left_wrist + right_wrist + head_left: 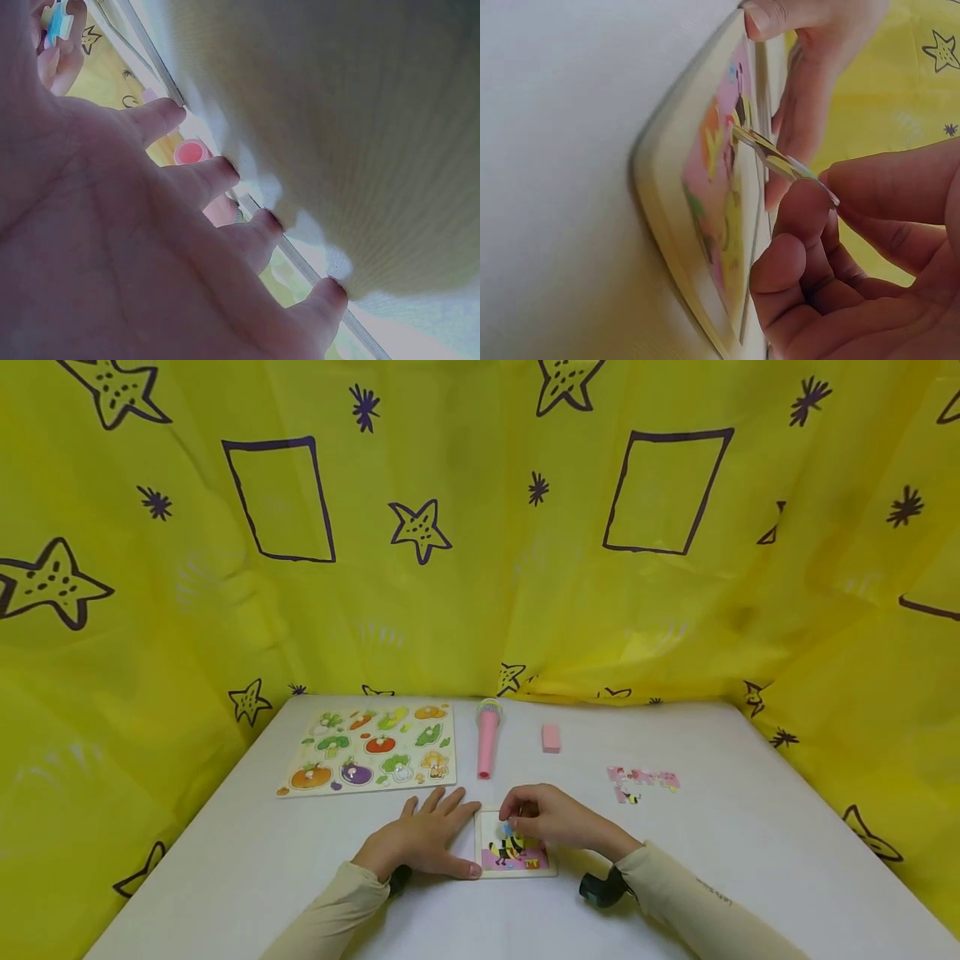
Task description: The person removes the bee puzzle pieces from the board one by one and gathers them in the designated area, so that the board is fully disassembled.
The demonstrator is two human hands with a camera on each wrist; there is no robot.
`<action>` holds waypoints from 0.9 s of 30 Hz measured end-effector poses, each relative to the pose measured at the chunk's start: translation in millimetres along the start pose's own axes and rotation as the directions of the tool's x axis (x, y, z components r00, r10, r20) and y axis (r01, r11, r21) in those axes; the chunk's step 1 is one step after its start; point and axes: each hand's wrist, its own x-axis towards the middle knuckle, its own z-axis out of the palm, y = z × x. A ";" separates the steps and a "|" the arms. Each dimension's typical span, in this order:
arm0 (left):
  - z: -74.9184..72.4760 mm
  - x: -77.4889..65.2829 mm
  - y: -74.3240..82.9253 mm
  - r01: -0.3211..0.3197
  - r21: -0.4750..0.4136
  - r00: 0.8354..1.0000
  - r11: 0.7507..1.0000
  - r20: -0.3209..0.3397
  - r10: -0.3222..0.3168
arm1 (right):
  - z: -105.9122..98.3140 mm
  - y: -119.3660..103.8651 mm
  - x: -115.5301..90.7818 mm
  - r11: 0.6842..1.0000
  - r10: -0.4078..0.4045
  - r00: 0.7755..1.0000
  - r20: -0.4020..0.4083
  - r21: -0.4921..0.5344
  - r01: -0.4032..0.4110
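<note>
A small framed jigsaw puzzle (pixel 517 874) with a bee picture on pink lies in front of me. My right hand (pixel 553 817) pinches a puzzle piece (pixel 776 159) between thumb and fingers, tilted over the picture. In the right wrist view the piece's far end comes right at the picture surface. My left hand (pixel 426 842) lies with fingers spread to the left of the puzzle, its thumb (pixel 763 16) resting at the frame's near left corner. In the left wrist view its palm and fingertips show close up.
Behind the left hand lies a vegetable peg board (pixel 367 789). A pink toy microphone (pixel 488 743) and a pink block (pixel 551 738) sit beyond the puzzle. Several loose puzzle pieces (pixel 667 780) lie to the right. A yellow curtain (pixel 480 610) hangs around the white table (pixel 750 827).
</note>
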 end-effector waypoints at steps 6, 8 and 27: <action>-3.7 -7.3 6.9 0.010 0.004 1.000 1.000 0.011 -0.010 | 7.7 1.5 -1.2 0.999 0.002 1.000 0.013 0.042 -0.002; -6.7 -9.3 10.0 0.016 0.001 1.000 1.000 0.016 -0.016 | 7.8 1.9 -1.0 0.999 0.003 1.000 0.014 0.045 -0.003; -14.8 -11.9 13.8 0.019 -0.005 1.000 1.000 0.015 -0.018 | 0.1 -0.2 -2.5 1.000 0.011 0.996 -0.084 -0.015 -0.012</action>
